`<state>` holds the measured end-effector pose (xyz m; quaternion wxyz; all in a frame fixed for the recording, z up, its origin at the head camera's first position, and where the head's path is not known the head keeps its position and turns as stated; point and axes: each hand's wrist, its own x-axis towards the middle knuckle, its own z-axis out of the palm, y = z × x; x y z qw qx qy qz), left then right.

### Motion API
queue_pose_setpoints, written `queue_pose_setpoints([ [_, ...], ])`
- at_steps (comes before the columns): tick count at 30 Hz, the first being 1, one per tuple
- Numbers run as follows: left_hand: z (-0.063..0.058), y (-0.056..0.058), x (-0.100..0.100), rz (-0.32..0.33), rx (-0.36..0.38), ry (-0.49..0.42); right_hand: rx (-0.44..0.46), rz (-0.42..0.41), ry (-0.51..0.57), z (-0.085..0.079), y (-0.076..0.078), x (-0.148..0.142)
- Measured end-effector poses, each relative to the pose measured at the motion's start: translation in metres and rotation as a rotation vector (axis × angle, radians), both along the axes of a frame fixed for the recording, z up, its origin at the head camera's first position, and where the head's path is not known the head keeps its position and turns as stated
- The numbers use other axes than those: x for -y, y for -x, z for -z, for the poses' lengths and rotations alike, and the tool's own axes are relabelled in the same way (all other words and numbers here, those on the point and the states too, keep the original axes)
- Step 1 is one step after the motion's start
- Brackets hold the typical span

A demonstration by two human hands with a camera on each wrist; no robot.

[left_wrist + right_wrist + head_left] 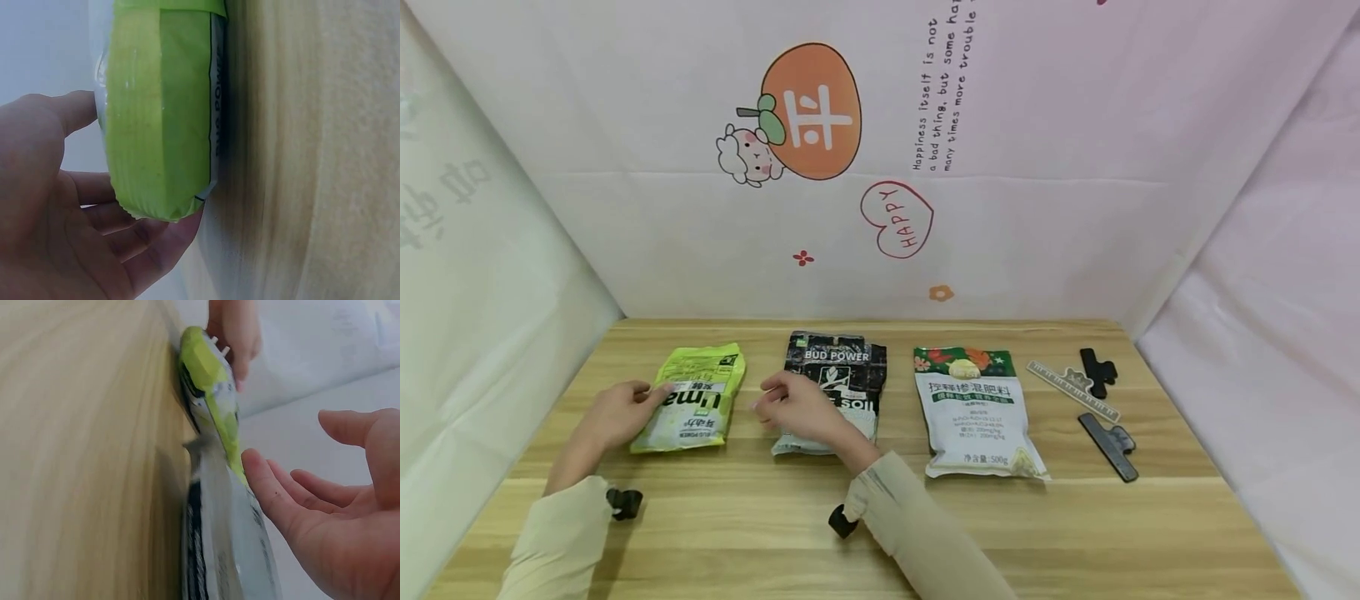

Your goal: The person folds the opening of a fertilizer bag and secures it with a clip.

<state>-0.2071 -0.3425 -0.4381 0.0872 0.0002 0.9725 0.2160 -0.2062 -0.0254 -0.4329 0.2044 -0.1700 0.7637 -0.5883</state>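
Note:
My left hand point(617, 414) holds the left edge of a yellow-green bag point(696, 400) lying on the table, thumb on top and fingers curled around its side, as the left wrist view shows. Held in the air over a black-and-white "BUD POWER" bag point(868, 379) is my right hand point(801, 406). Its fingers are loosely bent with nothing between them, and the right wrist view shows thumb and fingers apart. The black-and-white bag point(240, 537) stretches beneath that hand, while the yellow-green bag point(206, 365) is beyond it. My right forearm hides part of the black-and-white bag.
A white-and-green 500 g bag point(977, 417) lies right of centre on the wooden table point(760, 533). Farther right are a black clip point(1097, 372), a pale clip with a piano-key pattern point(1075, 390) and a dark grey clip point(1108, 446). Printed cloth point(700, 250) hangs behind.

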Motion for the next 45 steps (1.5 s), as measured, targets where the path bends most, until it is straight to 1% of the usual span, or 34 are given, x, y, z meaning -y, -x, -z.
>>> queue_pose_setpoints([
  [3, -0.002, 0.000, 0.001, -0.008, 0.011, 0.000, 0.095, 0.023, 0.045, 0.000, -0.001, 0.016],
  [7, -0.002, 0.002, 0.001, -0.017, 0.021, 0.000, 0.151, 0.057, 0.045, 0.005, -0.003, 0.034],
  [13, -0.001, 0.001, 0.000, -0.015, 0.016, -0.009, 0.155, 0.101, -0.027, 0.012, -0.009, 0.056],
  [17, 0.000, -0.001, 0.000, -0.014, 0.009, -0.015, 0.148, 0.123, -0.053, 0.014, -0.010, 0.066],
  [21, -0.001, -0.001, 0.000, -0.021, 0.027, -0.018, 0.160, 0.143, -0.056, 0.016, -0.011, 0.072],
  [25, -0.001, -0.001, 0.000, -0.026, 0.056, -0.025, 0.176, 0.182, -0.060, 0.014, -0.011, 0.077],
  [27, -0.002, -0.001, 0.001, -0.024, 0.067, -0.027, 0.168, 0.206, -0.089, 0.013, -0.010, 0.080],
  [30, -0.003, 0.001, 0.002, -0.015, 0.083, -0.036, 0.143, 0.237, -0.163, 0.011, -0.010, 0.083],
  [33, -0.003, 0.002, 0.004, -0.006, 0.094, -0.046, 0.121, 0.253, -0.211, 0.010, -0.010, 0.085],
  [37, -0.004, 0.001, 0.005, -0.002, 0.120, -0.065, 0.122, 0.255, -0.187, 0.012, -0.007, 0.086],
  [41, -0.003, -0.002, 0.004, -0.013, 0.148, -0.129, 0.136, 0.260, -0.155, 0.014, -0.001, 0.087],
  [45, -0.001, -0.004, 0.004, -0.032, 0.149, -0.173, 0.168, 0.259, -0.110, 0.018, 0.002, 0.088],
])
